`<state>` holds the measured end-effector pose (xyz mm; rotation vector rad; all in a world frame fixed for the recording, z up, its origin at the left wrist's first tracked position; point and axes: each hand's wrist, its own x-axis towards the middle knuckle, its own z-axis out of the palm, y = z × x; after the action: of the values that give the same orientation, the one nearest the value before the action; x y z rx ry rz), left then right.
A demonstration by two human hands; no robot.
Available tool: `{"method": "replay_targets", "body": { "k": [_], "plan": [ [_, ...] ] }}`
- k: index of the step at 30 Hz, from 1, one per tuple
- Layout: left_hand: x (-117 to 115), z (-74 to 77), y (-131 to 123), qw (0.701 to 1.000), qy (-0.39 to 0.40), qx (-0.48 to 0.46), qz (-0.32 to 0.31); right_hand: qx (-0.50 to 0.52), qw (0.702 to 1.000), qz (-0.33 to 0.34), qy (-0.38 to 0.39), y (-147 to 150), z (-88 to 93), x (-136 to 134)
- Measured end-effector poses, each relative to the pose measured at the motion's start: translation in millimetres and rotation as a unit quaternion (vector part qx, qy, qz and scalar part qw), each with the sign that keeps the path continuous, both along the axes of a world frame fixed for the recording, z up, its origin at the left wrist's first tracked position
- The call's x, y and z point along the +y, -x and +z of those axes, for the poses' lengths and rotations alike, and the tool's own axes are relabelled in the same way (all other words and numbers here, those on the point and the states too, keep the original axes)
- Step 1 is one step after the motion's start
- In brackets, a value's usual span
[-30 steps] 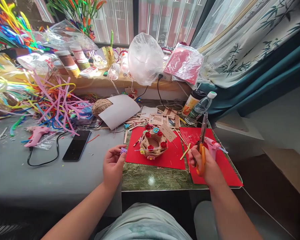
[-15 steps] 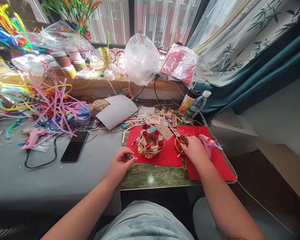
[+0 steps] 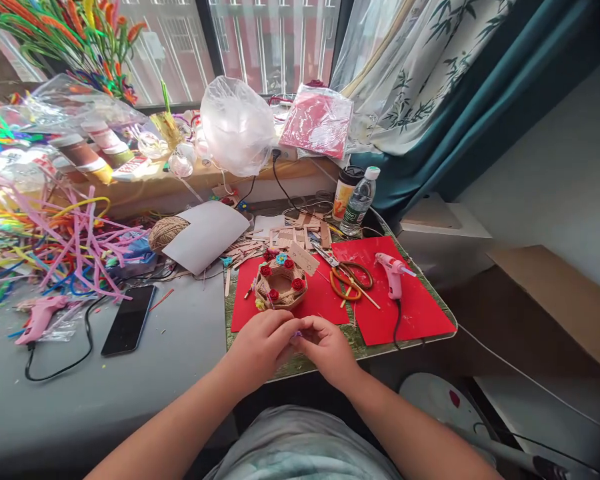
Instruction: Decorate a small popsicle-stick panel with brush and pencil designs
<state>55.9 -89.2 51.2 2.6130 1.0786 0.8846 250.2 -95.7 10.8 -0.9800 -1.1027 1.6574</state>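
My left hand (image 3: pixel 264 347) and my right hand (image 3: pixel 330 350) meet at the table's front edge, both closed around a small purple flower (image 3: pixel 296 335) that is mostly hidden by the fingers. Just beyond them a twine-wrapped ring basket (image 3: pixel 281 283) with red roses sits on a red sheet (image 3: pixel 325 297). Orange-handled scissors (image 3: pixel 349 279) lie to its right, touching nothing of mine. A pink glue gun (image 3: pixel 393 272) rests on a second red sheet (image 3: pixel 420 313) farther right.
Craft sticks (image 3: pixel 305 233), a bottle (image 3: pixel 360 203) and a cup (image 3: pixel 347 192) stand or lie behind. At left are a phone (image 3: pixel 129 321), another pink glue gun (image 3: pixel 43 319), pink pipe cleaners (image 3: pixel 87 247), a twine ball (image 3: pixel 166 233) and white paper (image 3: pixel 207 235).
My right hand has left the scissors and come to my left hand at the small flower. The scissors now lie free on the table. The view has shifted to the right.
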Motion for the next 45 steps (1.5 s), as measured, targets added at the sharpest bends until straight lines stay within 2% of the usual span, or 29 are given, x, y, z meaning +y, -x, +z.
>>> {"method": "replay_targets", "body": {
  "k": [4, 7, 11, 14, 17, 22, 26, 30, 34, 37, 41, 45],
  "plan": [
    [24.1, 14.2, -6.7, 0.994, -0.029, 0.067, 0.079, -0.008, 0.996, -0.091, 0.001, -23.8, -8.2, 24.4],
    [43.5, 17.3, -18.0, 0.981, -0.052, 0.113, 0.146, 0.003, 0.983, -0.183, 0.005, -35.1, -20.9, 39.5],
    [59.1, 14.6, -29.5, 0.968, -0.004, 0.186, 0.169, 0.016, 0.981, -0.195, 0.006, -37.8, -35.7, 47.5],
    [62.8, 16.8, -26.4, 0.965, 0.018, 0.211, 0.157, 0.023, 0.982, -0.186, 0.000, -37.2, -38.0, 47.6],
    [64.7, 24.2, -10.6, 0.964, 0.038, 0.225, 0.137, 0.030, 0.983, -0.182, 0.005, -38.1, -36.5, 46.9],
    [71.0, 36.6, 39.5, 0.964, 0.072, 0.244, 0.081, 0.013, 0.990, -0.138, -0.008, -39.4, -37.9, 47.0],
    [79.4, 39.8, 77.8, 0.962, 0.061, 0.264, 0.000, -0.048, 0.996, -0.057, -0.046, -35.1, -35.2, 50.4],
    [79.9, 35.3, 93.2, 0.960, 0.030, 0.278, 0.006, -0.144, 0.986, 0.031, -0.084, -22.1, -25.5, 53.8],
    [65.7, 24.2, 102.3, 0.956, -0.017, 0.287, 0.057, -0.199, 0.968, 0.026, -0.148, -1.8, -26.0, 50.1],
    [51.5, 13.1, 107.8, 0.960, -0.031, 0.259, 0.105, -0.212, 0.968, 0.005, -0.138, 12.3, -33.3, 45.9],
    [38.9, -1.9, 92.4, 0.973, -0.013, 0.163, 0.163, -0.226, 0.966, -0.020, -0.127, 23.2, -36.7, 46.4],
    [38.9, -12.4, 64.2, 0.974, -0.010, 0.132, 0.184, -0.226, 0.966, -0.027, -0.120, 28.6, -31.8, 51.1]
  ]
}}
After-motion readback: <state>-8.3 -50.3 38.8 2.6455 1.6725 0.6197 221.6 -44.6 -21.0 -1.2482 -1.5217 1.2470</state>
